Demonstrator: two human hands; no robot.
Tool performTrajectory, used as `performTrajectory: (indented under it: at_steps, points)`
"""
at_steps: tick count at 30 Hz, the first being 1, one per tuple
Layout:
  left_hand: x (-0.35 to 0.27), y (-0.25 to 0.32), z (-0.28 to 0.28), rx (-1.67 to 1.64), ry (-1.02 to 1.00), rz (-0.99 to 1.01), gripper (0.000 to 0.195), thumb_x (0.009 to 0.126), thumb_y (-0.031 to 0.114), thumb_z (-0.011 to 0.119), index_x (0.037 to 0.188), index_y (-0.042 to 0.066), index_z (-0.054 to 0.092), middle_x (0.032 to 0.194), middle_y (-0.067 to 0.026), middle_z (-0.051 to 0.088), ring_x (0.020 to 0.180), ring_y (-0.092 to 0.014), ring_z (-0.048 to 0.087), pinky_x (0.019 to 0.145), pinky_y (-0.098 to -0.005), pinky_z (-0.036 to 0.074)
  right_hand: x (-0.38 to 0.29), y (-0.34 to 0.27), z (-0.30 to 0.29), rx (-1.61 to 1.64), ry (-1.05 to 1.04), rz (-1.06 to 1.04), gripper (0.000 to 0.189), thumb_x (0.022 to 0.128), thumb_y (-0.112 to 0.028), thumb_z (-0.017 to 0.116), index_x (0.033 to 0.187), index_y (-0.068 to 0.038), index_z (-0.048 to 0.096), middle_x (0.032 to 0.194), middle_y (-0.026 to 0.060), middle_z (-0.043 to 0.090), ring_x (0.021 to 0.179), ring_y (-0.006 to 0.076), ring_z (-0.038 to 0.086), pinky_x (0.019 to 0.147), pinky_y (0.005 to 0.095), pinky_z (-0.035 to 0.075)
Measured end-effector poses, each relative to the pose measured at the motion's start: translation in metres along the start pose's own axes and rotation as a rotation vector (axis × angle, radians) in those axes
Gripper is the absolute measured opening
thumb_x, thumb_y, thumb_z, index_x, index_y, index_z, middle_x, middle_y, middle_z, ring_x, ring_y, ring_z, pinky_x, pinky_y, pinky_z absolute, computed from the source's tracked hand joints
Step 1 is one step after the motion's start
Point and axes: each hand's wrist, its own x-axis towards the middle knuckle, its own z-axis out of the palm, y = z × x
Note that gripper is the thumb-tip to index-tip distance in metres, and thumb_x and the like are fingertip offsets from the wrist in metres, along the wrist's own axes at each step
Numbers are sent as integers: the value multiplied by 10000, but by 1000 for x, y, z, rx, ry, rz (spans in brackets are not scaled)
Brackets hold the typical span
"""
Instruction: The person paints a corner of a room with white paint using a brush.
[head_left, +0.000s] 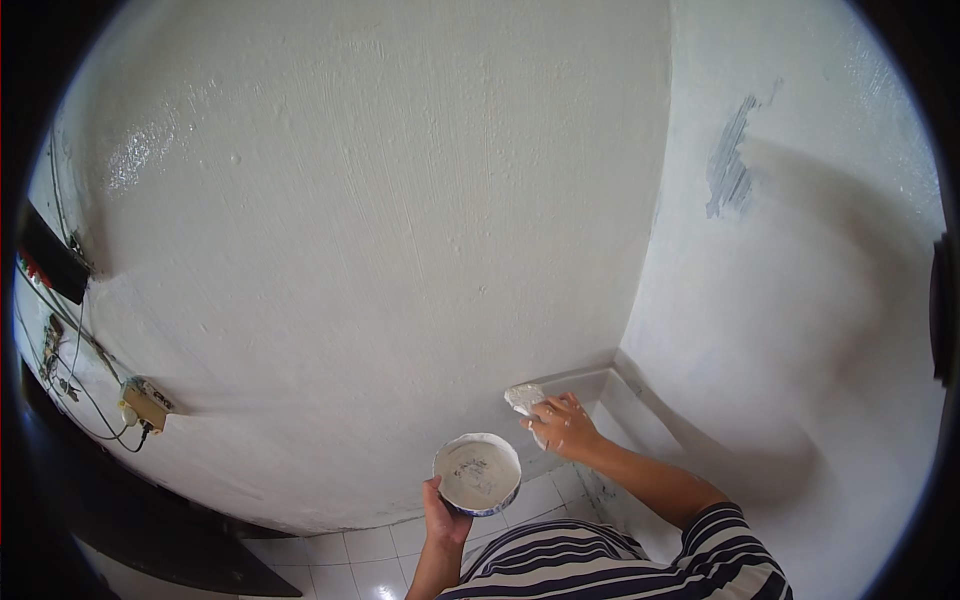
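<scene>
My left hand (447, 519) holds a round bowl (514, 501) from below and its left side, thumb near the rim. White paint (480, 491) lies in the bowl, with darker patches showing at the middle, and the outside looks blue and white. In my right hand (568, 431), which has white spatters on the fingers, is a paintbrush (525, 396) thick with white paint. Its bristles point up and left, at the lower part of the white wall (420, 300) near the corner; whether they touch it is hard to tell.
A second wall (750, 300) on the right bears a grey streaked patch (731, 161). Far left, an electrical socket box (144, 405) with plugs and loose cables hangs on the wall. A dark object (172, 525) fills the lower left. White tiles (367, 555) cover the floor.
</scene>
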Motion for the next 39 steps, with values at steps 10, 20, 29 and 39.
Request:
performTrajectory:
  at_steps: [10,20,29,39]
  points:
    - [-3,-3,6,13,45,-14,599,984,395,410,1428,4,506,1433,-167,572,1341,-335,521,1137,-507,388,164,65,-253,303,29,43,313,960,-291,714,1257,-191,721,1201,106,676,1131,300,632,1041,439,463]
    - [-7,-5,0,-13,20,24,616,979,393,416,1450,1,480,1446,-181,558,1351,-344,513,1143,-508,381,247,61,-401,-412,897,-355,326,851,-132,813,1165,-212,771,1207,46,716,1118,220,686,980,350,560]
    - [-8,-6,-2,38,89,9,641,966,419,441,1456,8,480,1453,-177,554,1358,-341,508,1148,-499,377,140,36,-134,-352,603,-329,340,758,-122,749,1091,-193,765,1243,80,646,1213,317,587,896,517,523]
    - [-8,4,-25,10,100,4,623,973,401,440,1451,4,483,1454,-170,555,1363,-339,502,1156,-494,370,-4,-6,49,154,-80,44,219,839,-150,711,1044,-180,783,1181,60,692,1181,260,624,984,452,488]
